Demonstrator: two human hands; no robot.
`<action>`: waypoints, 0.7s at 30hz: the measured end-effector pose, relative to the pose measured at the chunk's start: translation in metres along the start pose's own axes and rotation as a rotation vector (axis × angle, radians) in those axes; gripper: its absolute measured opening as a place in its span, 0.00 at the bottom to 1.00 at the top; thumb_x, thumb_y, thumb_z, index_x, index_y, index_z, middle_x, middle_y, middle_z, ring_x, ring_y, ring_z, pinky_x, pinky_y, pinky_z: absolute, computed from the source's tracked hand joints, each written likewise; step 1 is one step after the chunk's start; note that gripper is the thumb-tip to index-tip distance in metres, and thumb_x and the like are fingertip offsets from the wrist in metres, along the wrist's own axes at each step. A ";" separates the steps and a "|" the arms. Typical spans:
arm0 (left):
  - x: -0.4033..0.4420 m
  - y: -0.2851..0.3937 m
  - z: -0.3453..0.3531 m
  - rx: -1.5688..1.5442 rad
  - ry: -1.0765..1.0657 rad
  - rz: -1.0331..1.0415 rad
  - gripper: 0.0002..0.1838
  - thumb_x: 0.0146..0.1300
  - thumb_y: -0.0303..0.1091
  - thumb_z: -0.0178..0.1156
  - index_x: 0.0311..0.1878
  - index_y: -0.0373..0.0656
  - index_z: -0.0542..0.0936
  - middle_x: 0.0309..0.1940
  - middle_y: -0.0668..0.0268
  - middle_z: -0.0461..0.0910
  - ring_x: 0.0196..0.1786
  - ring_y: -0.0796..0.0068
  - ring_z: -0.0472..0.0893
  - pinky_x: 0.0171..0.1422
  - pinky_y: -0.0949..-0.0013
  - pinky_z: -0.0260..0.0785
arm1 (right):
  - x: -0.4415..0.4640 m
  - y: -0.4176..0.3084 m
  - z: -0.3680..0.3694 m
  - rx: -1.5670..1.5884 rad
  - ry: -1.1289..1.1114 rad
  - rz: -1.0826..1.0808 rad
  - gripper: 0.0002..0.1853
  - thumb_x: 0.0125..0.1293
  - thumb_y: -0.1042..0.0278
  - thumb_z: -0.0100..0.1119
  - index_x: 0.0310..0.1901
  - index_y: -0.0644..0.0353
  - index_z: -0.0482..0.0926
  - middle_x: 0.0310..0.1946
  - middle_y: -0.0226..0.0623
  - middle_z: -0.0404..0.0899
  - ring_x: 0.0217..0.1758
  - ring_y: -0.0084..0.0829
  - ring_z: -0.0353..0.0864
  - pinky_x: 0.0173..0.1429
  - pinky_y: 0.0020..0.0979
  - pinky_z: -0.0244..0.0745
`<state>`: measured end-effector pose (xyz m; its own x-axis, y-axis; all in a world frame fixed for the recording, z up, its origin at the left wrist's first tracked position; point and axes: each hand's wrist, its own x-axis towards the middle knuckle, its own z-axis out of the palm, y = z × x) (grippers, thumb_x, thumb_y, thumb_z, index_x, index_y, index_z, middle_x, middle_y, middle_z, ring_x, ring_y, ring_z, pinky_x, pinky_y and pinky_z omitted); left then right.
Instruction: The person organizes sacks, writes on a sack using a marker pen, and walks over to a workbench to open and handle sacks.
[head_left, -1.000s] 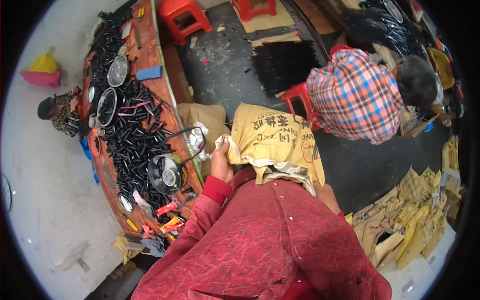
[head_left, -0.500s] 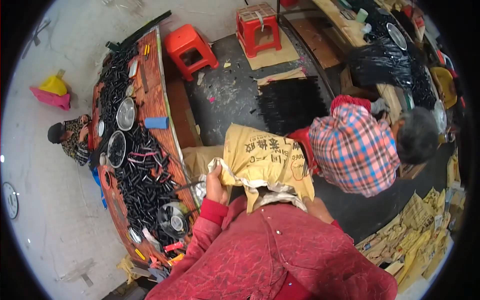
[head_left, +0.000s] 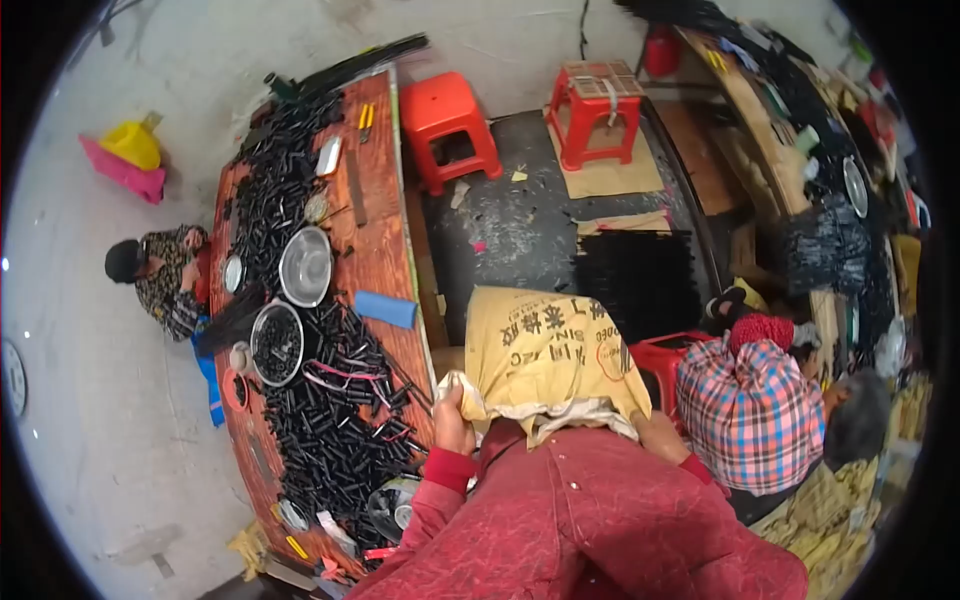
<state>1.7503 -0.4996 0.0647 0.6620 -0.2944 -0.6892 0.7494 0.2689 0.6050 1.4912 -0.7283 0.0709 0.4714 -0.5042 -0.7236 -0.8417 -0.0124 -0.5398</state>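
A tan paper sack [head_left: 545, 345] with dark printed lettering hangs in front of my body, its whitish torn edge towards me. My left hand [head_left: 455, 427] is closed on the sack's left corner, fingers wrapped round the pale lining. At the opposite corner my right hand [head_left: 657, 432] holds the sack's edge, its fingertips hidden behind the paper. To the left of my left hand, a wooden table [head_left: 385, 230] carries a heap of short black pieces [head_left: 320, 420].
Metal bowls [head_left: 305, 266] and a blue roll [head_left: 386, 309] lie on the table. Red stools [head_left: 447, 120] stand ahead near black strips [head_left: 640, 285] on the floor. A co-worker in a checked shirt [head_left: 750, 415] sits close on my right; another person [head_left: 165, 275] is at far left.
My view has swung, so the table, stools and co-worker appear further right and lower. Both hands keep hold of the sack, which hangs in front of me as before.
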 end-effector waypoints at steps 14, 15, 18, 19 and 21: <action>0.063 0.027 0.019 -0.133 0.171 0.175 0.15 0.69 0.31 0.49 0.55 0.37 0.72 0.49 0.62 0.77 0.51 0.68 0.78 0.56 0.63 0.70 | 0.142 -0.123 -0.045 -0.163 -0.161 -0.182 0.23 0.66 0.55 0.44 0.44 0.70 0.79 0.37 0.62 0.79 0.47 0.56 0.79 0.50 0.46 0.71; 0.068 0.026 0.024 -0.117 0.192 0.171 0.14 0.69 0.33 0.48 0.54 0.39 0.72 0.48 0.63 0.77 0.50 0.67 0.78 0.56 0.62 0.70 | 0.147 -0.130 -0.053 -0.199 -0.163 -0.199 0.24 0.66 0.54 0.44 0.45 0.70 0.78 0.37 0.63 0.79 0.47 0.57 0.79 0.50 0.46 0.71; 0.095 0.020 0.044 -0.080 0.239 0.189 0.14 0.71 0.37 0.47 0.54 0.44 0.72 0.46 0.64 0.78 0.49 0.64 0.78 0.57 0.58 0.71 | 0.187 -0.153 -0.078 -0.303 -0.217 -0.239 0.24 0.66 0.53 0.44 0.46 0.70 0.78 0.41 0.65 0.77 0.48 0.58 0.78 0.53 0.48 0.70; 0.098 0.028 0.067 -0.110 0.236 0.172 0.14 0.70 0.36 0.47 0.54 0.41 0.72 0.47 0.63 0.78 0.49 0.65 0.79 0.56 0.60 0.71 | 0.200 -0.156 -0.085 -0.302 -0.234 -0.227 0.24 0.66 0.53 0.44 0.46 0.70 0.78 0.41 0.64 0.77 0.48 0.58 0.78 0.54 0.48 0.70; 0.104 0.047 0.117 -0.178 0.227 0.149 0.15 0.70 0.33 0.49 0.54 0.35 0.73 0.50 0.60 0.78 0.50 0.67 0.79 0.56 0.63 0.70 | 0.227 -0.169 -0.104 -0.307 -0.266 -0.212 0.25 0.66 0.53 0.44 0.46 0.69 0.78 0.42 0.64 0.77 0.49 0.57 0.78 0.54 0.48 0.70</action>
<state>1.8551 -0.6253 0.0678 0.7311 -0.0334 -0.6815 0.6179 0.4559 0.6405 1.7130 -0.9311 0.0424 0.6593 -0.2236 -0.7179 -0.7392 -0.3672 -0.5645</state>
